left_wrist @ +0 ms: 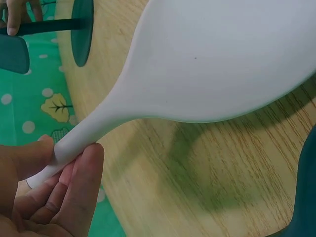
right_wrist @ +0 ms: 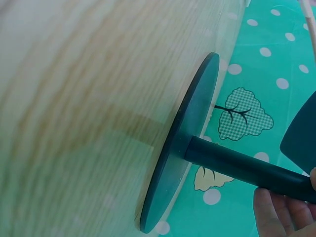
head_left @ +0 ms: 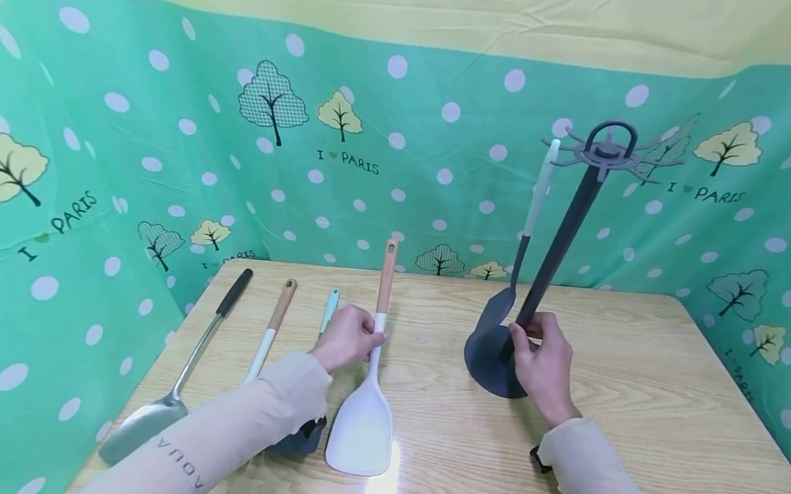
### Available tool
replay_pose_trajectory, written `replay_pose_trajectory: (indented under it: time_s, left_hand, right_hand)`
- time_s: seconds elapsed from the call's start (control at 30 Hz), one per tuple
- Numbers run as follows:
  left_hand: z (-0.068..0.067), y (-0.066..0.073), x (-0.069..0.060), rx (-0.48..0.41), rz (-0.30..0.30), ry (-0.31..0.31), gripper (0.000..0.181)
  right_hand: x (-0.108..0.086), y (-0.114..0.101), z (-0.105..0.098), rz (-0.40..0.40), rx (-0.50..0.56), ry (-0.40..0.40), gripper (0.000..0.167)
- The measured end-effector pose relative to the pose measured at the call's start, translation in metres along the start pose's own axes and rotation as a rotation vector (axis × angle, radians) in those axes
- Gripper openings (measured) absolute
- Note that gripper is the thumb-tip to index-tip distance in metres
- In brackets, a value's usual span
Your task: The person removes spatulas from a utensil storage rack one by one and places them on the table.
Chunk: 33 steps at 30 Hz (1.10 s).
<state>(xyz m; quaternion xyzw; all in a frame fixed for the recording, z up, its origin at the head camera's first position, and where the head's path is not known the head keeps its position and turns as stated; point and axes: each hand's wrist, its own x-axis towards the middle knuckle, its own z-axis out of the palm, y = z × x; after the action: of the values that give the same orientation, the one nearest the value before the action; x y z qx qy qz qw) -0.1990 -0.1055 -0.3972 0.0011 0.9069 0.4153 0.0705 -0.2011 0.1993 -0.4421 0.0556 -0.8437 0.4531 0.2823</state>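
Observation:
My left hand (head_left: 351, 337) pinches the white neck of a spatula (head_left: 361, 432) that has a broad white blade and a wooden handle end. In the left wrist view the spatula's blade (left_wrist: 212, 59) hangs a little above the table, over its shadow. With thumb and fingers my right hand (head_left: 546, 366) grips the lower post of a dark utensil stand (head_left: 566, 238), whose round base (right_wrist: 182, 148) rests on the table. From a hook at the stand's top hangs a dark turner (head_left: 497, 311) with a pale green handle, left of the post.
A metal wok spatula (head_left: 154, 422) with a black handle lies at the far left. Beside it is a utensil with a wood-and-white handle (head_left: 271, 330), partly under my left sleeve. A blue-handled utensil (head_left: 331, 304) lies behind my left hand. Patterned green cloth (head_left: 446, 157) hangs behind the table.

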Motion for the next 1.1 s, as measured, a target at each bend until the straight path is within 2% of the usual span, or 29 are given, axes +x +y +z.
replay_pose_trajectory:
  time_s: [0.17,0.33,0.5,0.7,0.9,1.1]
  left_hand:
    - [0.003,-0.002,0.004,0.021,-0.013,0.000,0.015]
    - [0.007,-0.005,0.010,0.089,-0.019,0.007,0.015]
    - [0.011,-0.002,0.016,0.156,-0.059,0.028,0.017]
    - [0.014,0.001,0.019,0.180,-0.095,0.036,0.018]
    - [0.016,-0.002,0.025,0.225,-0.106,0.031,0.021]
    - [0.020,-0.003,0.032,0.239,-0.152,-0.001,0.023]
  right_hand:
    - [0.000,0.001,0.000,0.002,-0.003,-0.006,0.016]
    - [0.000,0.001,0.000,0.000,-0.001,-0.005,0.016]
    - [0.000,0.001,0.000,-0.004,-0.005,-0.004,0.017]
    - [0.000,0.001,0.001,0.001,-0.005,-0.002,0.017]
    - [0.000,0.001,0.001,0.008,-0.006,-0.009,0.017]
    - [0.000,0.001,0.001,0.007,-0.002,-0.003,0.017]
